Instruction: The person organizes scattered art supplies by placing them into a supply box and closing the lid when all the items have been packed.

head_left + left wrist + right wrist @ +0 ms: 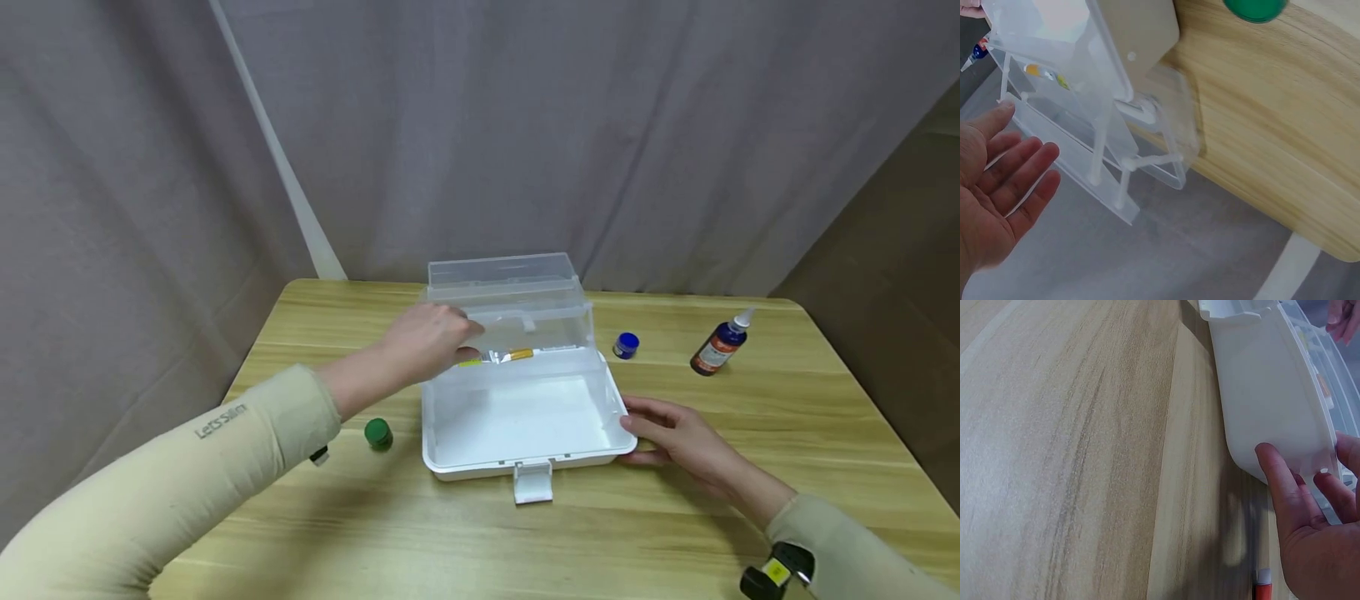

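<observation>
A white storage box (pixel 517 425) stands on the table with its clear lid (pixel 501 268) raised and clear fold-out trays (pixel 1054 147) lifted at the back. My right hand (pixel 678 437) grips the box's front right corner, thumb over the rim and fingers against the outer wall (pixel 1272 394). Over the trays' left side is my left hand (pixel 435 340). In the left wrist view its fingers (pixel 1022 169) are loosely extended, the thumb tip right at a tray edge, with nothing held. A small slim packet (pixel 495 357) with yellow and orange ends lies in a tray.
A green-capped container (pixel 378 433) stands left of the box. To the right are a small blue jar (pixel 626 345) and a dark blue bottle (pixel 718 345) with a white nozzle. A white latch (pixel 533 482) hangs from the box front. Grey curtain (pixel 487 125) closes off the back.
</observation>
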The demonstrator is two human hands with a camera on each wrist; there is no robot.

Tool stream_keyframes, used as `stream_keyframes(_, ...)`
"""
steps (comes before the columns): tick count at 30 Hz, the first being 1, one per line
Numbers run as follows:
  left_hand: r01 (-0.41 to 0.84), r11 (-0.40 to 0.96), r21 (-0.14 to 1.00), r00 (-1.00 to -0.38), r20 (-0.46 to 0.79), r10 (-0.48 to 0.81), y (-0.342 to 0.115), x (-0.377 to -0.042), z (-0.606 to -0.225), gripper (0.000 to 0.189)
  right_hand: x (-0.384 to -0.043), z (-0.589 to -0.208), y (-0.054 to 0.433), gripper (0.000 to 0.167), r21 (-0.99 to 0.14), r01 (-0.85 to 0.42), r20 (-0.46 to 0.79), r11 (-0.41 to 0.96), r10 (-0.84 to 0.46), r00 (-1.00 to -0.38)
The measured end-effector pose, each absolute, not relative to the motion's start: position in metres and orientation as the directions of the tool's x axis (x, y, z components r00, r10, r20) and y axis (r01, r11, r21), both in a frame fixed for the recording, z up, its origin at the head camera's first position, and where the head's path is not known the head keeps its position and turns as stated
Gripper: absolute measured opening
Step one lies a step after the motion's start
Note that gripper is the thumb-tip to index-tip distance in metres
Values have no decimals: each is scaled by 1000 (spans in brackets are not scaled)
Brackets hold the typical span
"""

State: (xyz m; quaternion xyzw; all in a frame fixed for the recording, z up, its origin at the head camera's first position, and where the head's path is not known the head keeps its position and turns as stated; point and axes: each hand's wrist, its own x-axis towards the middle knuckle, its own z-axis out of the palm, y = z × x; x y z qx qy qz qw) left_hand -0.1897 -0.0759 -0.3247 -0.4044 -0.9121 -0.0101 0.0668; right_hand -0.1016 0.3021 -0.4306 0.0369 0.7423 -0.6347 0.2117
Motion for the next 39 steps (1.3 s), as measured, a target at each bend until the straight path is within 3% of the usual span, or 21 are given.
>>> stream_keyframes(26,735,677,40,-661,267,702,-159,-179,-351,51,-101,-439,305,71,-924,339,-373,177,-221,-901)
stream_keyframes(33,684,725,77,-724,197,662,-176,-173,-356,60,-101,-439,305,70,-924,342,-375,173,-217,-901)
stream_keyframes(39,669,737,97,-741,153,653,-187,-168,-365,67,-101,-438,304,69,-928,335,-366,165,-218,-905)
